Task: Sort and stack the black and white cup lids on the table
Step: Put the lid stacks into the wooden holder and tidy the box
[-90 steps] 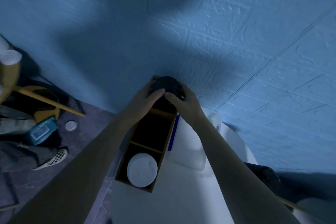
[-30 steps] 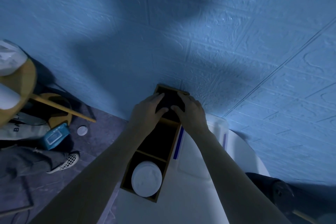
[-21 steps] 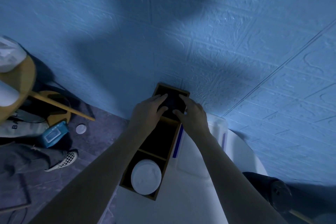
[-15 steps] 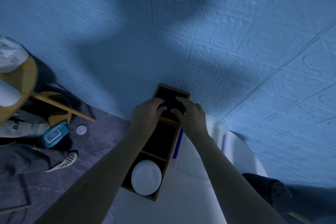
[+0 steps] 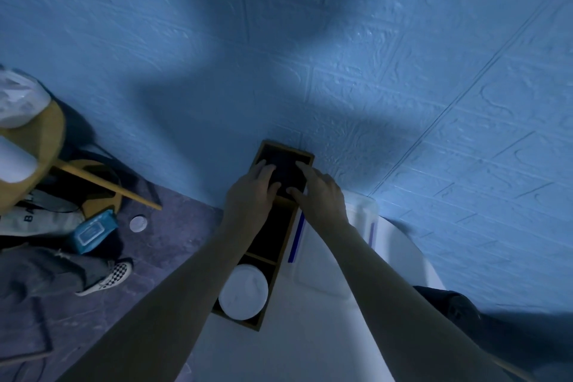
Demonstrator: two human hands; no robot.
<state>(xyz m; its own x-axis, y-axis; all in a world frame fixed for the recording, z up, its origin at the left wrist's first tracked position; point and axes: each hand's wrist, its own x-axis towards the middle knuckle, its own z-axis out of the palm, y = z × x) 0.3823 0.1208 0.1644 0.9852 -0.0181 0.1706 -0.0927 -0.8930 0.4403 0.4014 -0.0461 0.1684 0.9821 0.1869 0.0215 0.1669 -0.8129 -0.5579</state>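
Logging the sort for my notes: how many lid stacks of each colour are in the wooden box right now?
white lid stack: 1
black lid stack: 1
total: 2

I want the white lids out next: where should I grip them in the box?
Probably pinch the white lids across the round rim, coming from straight above: the wooden box walls hem in the sides, leaving only the flat top open.
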